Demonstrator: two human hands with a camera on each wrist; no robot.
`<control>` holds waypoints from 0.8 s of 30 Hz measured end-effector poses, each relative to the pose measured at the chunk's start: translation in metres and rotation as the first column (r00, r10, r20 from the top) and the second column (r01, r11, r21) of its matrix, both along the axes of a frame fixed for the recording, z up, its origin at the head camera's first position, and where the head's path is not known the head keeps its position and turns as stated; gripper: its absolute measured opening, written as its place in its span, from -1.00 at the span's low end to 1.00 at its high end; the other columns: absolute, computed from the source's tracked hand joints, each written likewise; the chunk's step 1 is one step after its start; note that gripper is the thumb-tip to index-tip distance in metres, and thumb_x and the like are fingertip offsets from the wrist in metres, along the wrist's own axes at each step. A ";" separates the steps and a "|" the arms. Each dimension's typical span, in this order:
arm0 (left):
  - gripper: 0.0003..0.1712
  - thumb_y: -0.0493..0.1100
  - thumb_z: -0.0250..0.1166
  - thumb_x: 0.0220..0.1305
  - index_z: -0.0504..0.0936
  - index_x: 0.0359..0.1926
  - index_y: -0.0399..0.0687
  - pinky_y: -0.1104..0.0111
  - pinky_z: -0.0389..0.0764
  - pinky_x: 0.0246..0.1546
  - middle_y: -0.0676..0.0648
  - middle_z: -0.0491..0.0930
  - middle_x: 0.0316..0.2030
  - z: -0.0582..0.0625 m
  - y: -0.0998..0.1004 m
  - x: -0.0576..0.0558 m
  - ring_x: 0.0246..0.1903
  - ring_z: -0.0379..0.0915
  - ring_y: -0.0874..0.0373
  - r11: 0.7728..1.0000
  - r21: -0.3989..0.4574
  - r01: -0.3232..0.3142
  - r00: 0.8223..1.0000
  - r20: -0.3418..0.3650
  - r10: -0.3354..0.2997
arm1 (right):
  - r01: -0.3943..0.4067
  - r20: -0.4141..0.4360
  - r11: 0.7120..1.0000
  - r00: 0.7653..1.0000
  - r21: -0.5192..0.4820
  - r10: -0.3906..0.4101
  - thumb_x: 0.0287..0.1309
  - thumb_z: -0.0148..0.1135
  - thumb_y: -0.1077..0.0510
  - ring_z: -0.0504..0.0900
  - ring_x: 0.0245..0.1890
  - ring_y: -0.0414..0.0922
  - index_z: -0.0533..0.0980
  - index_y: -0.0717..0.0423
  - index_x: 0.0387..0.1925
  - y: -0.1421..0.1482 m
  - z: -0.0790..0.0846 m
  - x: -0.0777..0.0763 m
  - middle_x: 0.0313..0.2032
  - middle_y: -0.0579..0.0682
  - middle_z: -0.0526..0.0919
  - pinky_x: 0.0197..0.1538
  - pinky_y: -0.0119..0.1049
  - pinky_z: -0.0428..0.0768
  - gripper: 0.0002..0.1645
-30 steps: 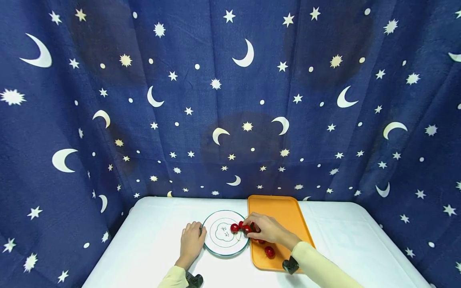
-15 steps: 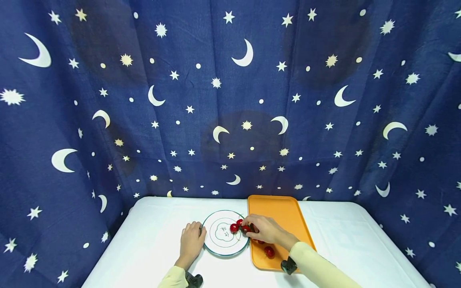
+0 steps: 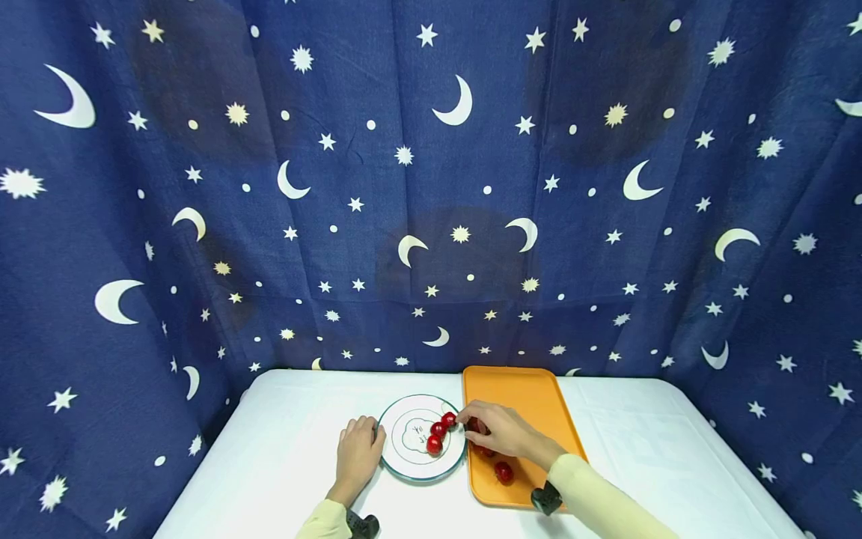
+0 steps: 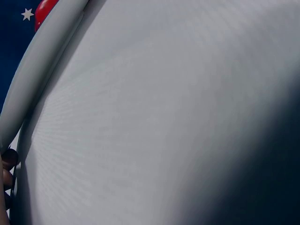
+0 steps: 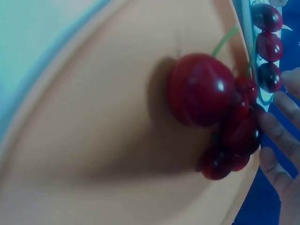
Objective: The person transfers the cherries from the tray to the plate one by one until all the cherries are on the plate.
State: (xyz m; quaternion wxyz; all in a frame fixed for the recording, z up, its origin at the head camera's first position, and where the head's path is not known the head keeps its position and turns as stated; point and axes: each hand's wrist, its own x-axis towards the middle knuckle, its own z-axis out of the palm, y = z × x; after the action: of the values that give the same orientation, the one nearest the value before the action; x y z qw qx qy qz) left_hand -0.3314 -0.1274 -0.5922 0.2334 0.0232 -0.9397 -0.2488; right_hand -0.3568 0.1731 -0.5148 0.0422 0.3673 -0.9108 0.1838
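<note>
Three red cherries (image 3: 434,445) lie in a row on the right part of a white plate (image 3: 397,457) with a green rim. My left hand (image 3: 358,449) holds the plate's left edge; in the left wrist view its fingers (image 4: 9,160) show at the rim. My right hand (image 3: 501,429) hovers between the plate and an orange tray (image 3: 532,389), fingers loosely bent and holding nothing. Under and beside it, several cherries with green stems lie on the tray; the right wrist view shows one large cherry (image 5: 201,89) close up and a cluster (image 5: 241,133) behind it.
Both plate and tray stand on a white-covered table (image 3: 633,434), the tray right beside the plate. Another cherry (image 3: 503,471) lies near the tray's front. A dark blue curtain (image 3: 364,247) with moons and stars hangs behind the table.
The cherry at my right fingertips now lies on the plate, nearer its front, let go. My right hand has drawn slightly right over the tray's edge. The left hand has stayed in place.
</note>
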 end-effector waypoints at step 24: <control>-0.81 -0.10 0.21 0.41 0.65 -0.29 -0.09 0.28 0.28 -0.28 0.05 0.49 -0.47 0.003 0.000 0.002 -0.38 0.26 0.18 1.000 -0.006 0.004 1.000 -0.002 -0.004 | 0.254 -0.217 0.960 0.937 -0.119 -0.275 0.14 0.40 0.25 0.62 0.08 0.07 0.60 0.12 0.04 0.033 -0.010 -0.003 0.04 0.06 0.67 0.19 0.10 0.58 -0.61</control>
State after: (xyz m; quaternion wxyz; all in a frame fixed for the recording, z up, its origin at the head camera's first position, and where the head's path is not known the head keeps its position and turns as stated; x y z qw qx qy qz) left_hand -0.3296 -0.1274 -0.5894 0.2338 0.0203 -0.9403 -0.2466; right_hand -0.3595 0.2065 -0.5244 0.1884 0.2580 -0.9317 0.1728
